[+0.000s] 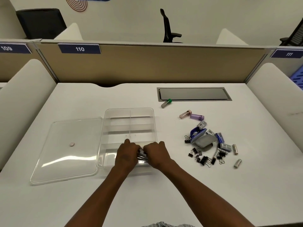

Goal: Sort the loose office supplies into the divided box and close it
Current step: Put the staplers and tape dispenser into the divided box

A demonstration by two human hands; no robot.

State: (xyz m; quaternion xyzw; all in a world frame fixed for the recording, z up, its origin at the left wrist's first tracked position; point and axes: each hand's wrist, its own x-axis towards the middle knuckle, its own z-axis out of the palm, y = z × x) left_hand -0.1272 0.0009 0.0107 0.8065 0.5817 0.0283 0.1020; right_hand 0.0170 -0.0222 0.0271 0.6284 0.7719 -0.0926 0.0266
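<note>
At the near end of the clear divided box (129, 128), both hands sit over the front compartment. Left hand (126, 153) and right hand (155, 152) each have fingers curled round a bundle of slim silvery items (142, 156) held between them; too hidden to name, possibly pens or tubes. Each grip is closed on that bundle, knuckles up, hands almost touching.

Judgement: step in hand is placing the first batch into the front compartment. The other compartments look bare. Sorting is at an early stage.

Box sits mid-desk, open. Its clear lid (68, 148) lies flat just left of it, touching or nearly touching the box wall, with a small round pinkish piece (71, 144) on it.

Remaining supplies are well to the right on the desk (164, 185): a heap of black binder clips (200, 157), a blue stapler-like tool (197, 134), small staple boxes (225, 146), and short silver cylinders (237, 163) by the heap. Further back lie a purple tube (197, 116), a pink-capped tube (185, 114) and a green-capped tube (166, 103), the last near the desk's cable hatch (194, 94).

Next move, as I read it: let go of the bundle so it lies flat within the divider walls, then reach right for the heap, one kind per compartment. Clips are tangled, so expect several to come up together. Lid goes on last.
</note>
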